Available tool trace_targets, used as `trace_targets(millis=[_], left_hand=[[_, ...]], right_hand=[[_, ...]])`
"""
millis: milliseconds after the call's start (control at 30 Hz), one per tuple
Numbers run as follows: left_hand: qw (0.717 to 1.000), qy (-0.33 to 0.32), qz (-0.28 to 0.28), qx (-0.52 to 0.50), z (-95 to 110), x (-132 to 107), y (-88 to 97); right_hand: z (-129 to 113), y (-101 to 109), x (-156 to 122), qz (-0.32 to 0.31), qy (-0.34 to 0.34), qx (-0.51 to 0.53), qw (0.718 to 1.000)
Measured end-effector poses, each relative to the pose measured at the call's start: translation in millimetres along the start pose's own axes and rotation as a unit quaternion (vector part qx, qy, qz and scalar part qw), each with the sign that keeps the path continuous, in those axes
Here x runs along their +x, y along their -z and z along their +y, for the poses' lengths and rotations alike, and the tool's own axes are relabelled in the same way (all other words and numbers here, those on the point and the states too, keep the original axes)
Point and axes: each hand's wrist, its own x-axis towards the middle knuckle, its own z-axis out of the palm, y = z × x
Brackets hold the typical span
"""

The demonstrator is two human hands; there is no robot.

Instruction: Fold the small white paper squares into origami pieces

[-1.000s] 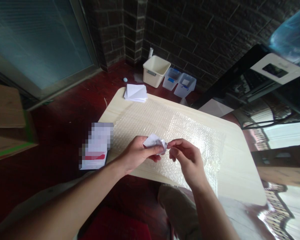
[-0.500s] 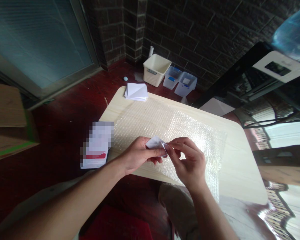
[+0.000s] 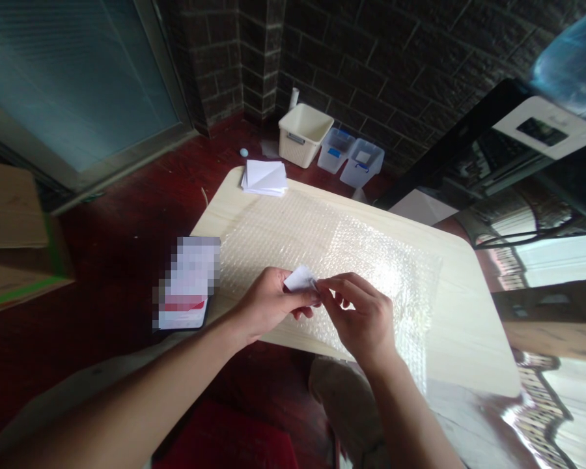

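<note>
A small folded piece of white paper (image 3: 300, 279) is held above the near edge of a light wooden table (image 3: 461, 326). My left hand (image 3: 266, 303) pinches its left side with thumb and fingers closed. My right hand (image 3: 364, 319) pinches its right side, and the fingertips of both hands meet on the paper. Under the hands a sheet of bubble wrap (image 3: 332, 251) covers the middle of the table.
A stack of white paper sheets (image 3: 265, 177) lies at the table's far left corner. A phone or card with a blurred face (image 3: 188, 283) sits at the left edge. On the red floor by the brick wall stand a cream basket (image 3: 305, 133) and two clear bins (image 3: 354, 158).
My right hand has closed in leftwards onto the paper, and its fingers now overlap the paper's right part. The paper shows smaller between the two hands.
</note>
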Motion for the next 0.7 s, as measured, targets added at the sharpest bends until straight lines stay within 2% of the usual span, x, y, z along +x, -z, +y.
trace_targets(millis=[267,367,567,700], left_hand=[[0.994,-0.042,-0.003,0.099,-0.1,0.2,-0.3],[0.992,-0.032,0.003,0.121,-1.0,-1.2,1.3],[0.995,0.006,0.013,0.099,4.9,-1.5,3.4],[0.998,0.015,0.019,0.050,6.4,1.1,3.3]], right_hand=[[-0.1,2.9,-1.0,-0.088,-0.046,0.043,0.994],[1.8,3.4,0.7,-0.092,-0.051,0.060,0.993],[7.8,4.5,3.5,-0.105,-0.094,0.145,0.979],[9.0,8.4,4.3,-0.108,-0.066,0.162,0.979]])
